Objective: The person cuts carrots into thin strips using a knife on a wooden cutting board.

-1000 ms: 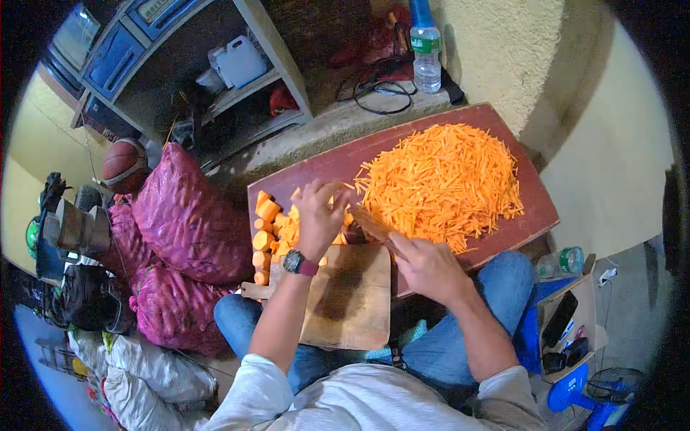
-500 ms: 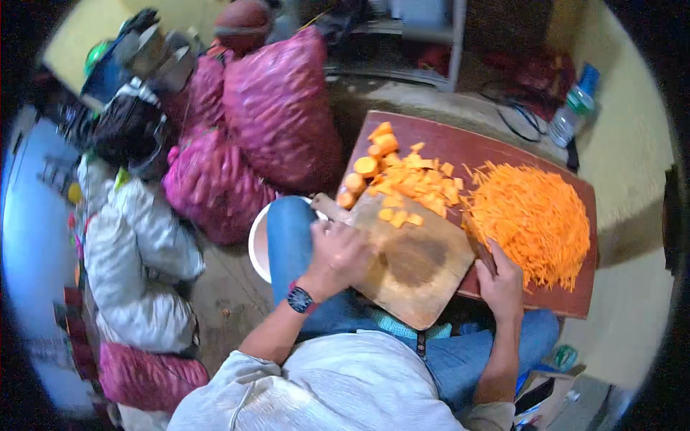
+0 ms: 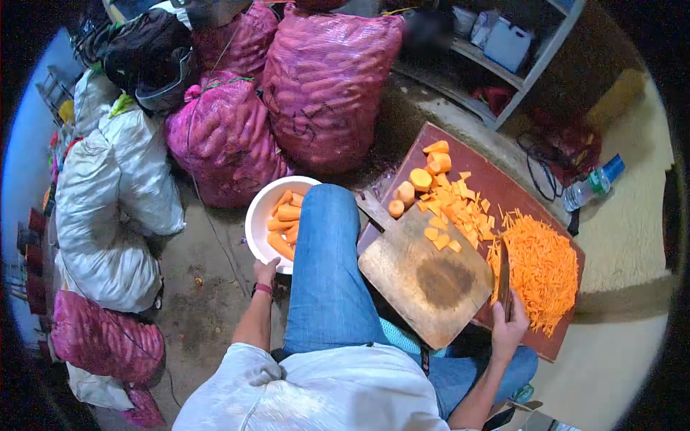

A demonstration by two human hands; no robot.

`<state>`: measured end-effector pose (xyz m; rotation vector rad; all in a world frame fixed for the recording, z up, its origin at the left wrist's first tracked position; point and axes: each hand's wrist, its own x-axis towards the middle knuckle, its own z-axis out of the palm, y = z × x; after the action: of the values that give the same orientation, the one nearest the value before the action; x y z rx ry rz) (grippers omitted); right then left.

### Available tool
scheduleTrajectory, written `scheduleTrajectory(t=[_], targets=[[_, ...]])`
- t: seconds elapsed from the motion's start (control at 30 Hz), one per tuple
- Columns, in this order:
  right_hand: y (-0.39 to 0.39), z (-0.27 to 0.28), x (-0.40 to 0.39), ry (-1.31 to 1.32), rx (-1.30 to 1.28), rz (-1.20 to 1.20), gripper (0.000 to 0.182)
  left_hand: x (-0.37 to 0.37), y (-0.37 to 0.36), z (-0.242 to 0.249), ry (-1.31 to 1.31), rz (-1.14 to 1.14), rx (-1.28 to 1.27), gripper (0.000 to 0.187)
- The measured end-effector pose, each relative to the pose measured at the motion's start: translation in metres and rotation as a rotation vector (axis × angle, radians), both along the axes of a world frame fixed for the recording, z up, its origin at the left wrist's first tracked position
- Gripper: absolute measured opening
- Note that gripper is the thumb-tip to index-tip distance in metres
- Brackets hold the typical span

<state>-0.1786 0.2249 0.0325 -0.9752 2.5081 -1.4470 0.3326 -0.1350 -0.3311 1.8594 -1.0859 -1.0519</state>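
Observation:
My left hand [image 3: 266,271] is low at the near edge of a white basin [image 3: 253,241], its fingers closed on the rim. Whole peeled carrots [image 3: 289,213] lie inside that basin, partly hidden by my knee. In my right hand [image 3: 509,327] is a knife [image 3: 504,276], blade pointing away from me, between the cutting board and a heap of shredded carrot [image 3: 543,269]. The wooden cutting board [image 3: 392,255] rests tilted near my lap, with a few carrot pieces [image 3: 440,235] at its far edge. Beyond it are chopped carrot pieces [image 3: 460,208] and thick carrot chunks [image 3: 420,179].
A dark red board [image 3: 496,172] lies under the carrots. Pink mesh sacks [image 3: 327,86] stand at the back, white sacks [image 3: 90,208] at the left. A plastic bottle [image 3: 589,185] lies by the right wall, near a shelf [image 3: 532,79].
My left hand has gone from beside the cutting board down to the basin's rim. The view has shifted, and carrots in the basin now show. My right hand still holds the knife.

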Motion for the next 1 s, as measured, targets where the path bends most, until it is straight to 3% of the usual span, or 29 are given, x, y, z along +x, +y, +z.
scheduleTrajectory(t=[0.03, 0.17, 0.27, 0.37, 0.43, 0.5, 0.57, 0.63, 0.67, 0.7, 0.73, 0.8, 0.87, 0.9, 0.93, 0.97, 1.0], targets=[[0.005, -0.004, 0.003, 0.013, 0.003, 0.006, 0.045, -0.005, 0.001, -0.007, 0.058, 0.060, 0.010, 0.073], [0.009, -0.012, 0.015, -0.019, 0.092, 0.017, 0.045, -0.004, -0.010, 0.006, 0.296, 0.205, 0.204, 0.074], [0.009, -0.005, 0.027, 0.024, 0.136, 0.000, 0.045, 0.004, -0.005, 0.014, 0.243, 0.164, 0.342, 0.068], [0.005, 0.010, 0.035, 0.029, 0.187, 0.032, 0.046, 0.013, -0.004, 0.016, 0.174, 0.128, 0.111, 0.061], [-0.004, 0.023, 0.040, -0.080, 0.289, 0.021, 0.050, 0.037, -0.006, 0.009, 0.160, 0.108, 0.163, 0.054], [-0.008, 0.025, 0.041, -0.106, 0.272, 0.033, 0.051, 0.083, -0.011, -0.039, -0.027, -0.005, 0.218, 0.045], [-0.006, 0.020, 0.043, -0.155, 0.251, 0.063, 0.051, 0.095, 0.002, -0.021, -0.165, -0.073, 0.116, 0.037], [-0.007, 0.024, 0.048, -0.136, 0.275, 0.042, 0.052, 0.078, 0.028, 0.043, -0.042, 0.120, 0.275, 0.024], [-0.006, 0.026, 0.047, -0.107, 0.295, 0.040, 0.053, 0.108, 0.029, -0.002, -0.114, -0.035, 0.253, 0.024], [-0.001, 0.019, 0.043, -0.102, 0.285, 0.030, 0.053, 0.134, 0.030, -0.042, -0.186, -0.181, 0.215, 0.024], [0.004, 0.004, 0.039, -0.030, 0.222, 0.050, 0.052, 0.134, 0.037, -0.041, -0.395, -0.262, 0.042, 0.031], [0.002, 0.001, 0.041, 0.035, 0.132, 0.066, 0.051, 0.113, 0.052, 0.010, -0.232, -0.186, 0.166, 0.034], [-0.006, 0.019, 0.054, -0.012, 0.201, 0.099, 0.050, 0.092, 0.063, 0.048, -0.066, -0.183, 0.292, 0.045], [-0.004, 0.017, 0.054, -0.021, 0.177, 0.080, 0.050, 0.088, 0.072, 0.042, -0.044, -0.265, 0.028, 0.047], [-0.002, 0.011, 0.054, 0.044, 0.229, 0.128, 0.053, 0.090, 0.070, 0.033, -0.165, -0.217, 0.300, 0.056], [0.001, 0.005, 0.052, 0.109, 0.284, 0.175, 0.055, 0.074, 0.084, 0.048, -0.480, -0.279, 0.148, 0.067], [0.004, 0.000, 0.051, 0.136, 0.335, 0.199, 0.054, 0.066, 0.088, 0.052, -0.502, -0.352, 0.180, 0.074]])
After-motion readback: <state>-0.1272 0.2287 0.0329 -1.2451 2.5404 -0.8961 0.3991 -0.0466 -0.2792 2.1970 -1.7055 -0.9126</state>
